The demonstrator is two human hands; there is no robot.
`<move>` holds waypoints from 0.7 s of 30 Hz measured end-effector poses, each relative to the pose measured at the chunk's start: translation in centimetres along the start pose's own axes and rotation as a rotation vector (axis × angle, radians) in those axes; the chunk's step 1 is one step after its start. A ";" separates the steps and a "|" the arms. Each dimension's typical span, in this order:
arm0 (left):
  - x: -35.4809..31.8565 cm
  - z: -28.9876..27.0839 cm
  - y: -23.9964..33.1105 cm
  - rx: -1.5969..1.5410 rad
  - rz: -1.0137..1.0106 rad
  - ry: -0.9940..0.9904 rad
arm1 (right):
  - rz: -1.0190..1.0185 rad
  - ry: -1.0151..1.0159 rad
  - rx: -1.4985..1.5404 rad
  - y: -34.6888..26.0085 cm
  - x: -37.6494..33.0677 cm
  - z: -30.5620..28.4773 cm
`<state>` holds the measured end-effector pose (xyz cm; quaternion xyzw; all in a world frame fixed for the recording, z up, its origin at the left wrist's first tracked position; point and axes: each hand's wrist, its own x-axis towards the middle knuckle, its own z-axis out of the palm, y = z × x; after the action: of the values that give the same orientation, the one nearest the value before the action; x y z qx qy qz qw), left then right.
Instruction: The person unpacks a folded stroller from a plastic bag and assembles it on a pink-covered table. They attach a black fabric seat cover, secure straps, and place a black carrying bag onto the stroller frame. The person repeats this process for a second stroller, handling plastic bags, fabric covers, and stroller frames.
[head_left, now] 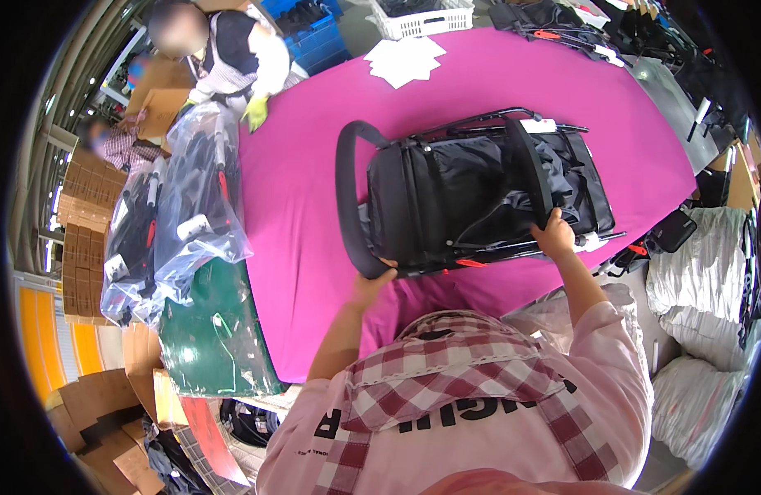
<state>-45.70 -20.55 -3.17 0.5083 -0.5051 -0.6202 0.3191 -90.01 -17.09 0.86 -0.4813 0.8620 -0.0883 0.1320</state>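
A black folded stroller [463,186] lies flat on the pink cloth-covered table [302,206] before me. Its curved, padded handlebar [347,177] stands out at the left end, and a second dark padded bar [529,169] crosses the fabric toward the right. My left hand [374,285] grips the near end of the handlebar, its fingers partly hidden behind it. My right hand [555,237] is closed around the near end of the crossing bar. Along the stroller's near side run black tubes with a red part [471,263].
Bagged strollers in clear plastic [200,177] rest on a green board [219,330] at left. Across the far left corner stands a co-worker with a gloved hand [255,111]. White sheets [405,62] lie at the far edge. Wrapped silvery bundles [698,272] are stacked at right.
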 end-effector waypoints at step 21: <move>-5.8 -2.0 -7.4 -0.535 -0.356 0.382 | -0.343 0.222 0.529 -6.7 -2.5 1.5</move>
<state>-41.35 -13.77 -8.41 0.5933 -0.1602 -0.6702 0.4162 -82.85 -18.47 1.67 -0.5559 0.7247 -0.3819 0.1412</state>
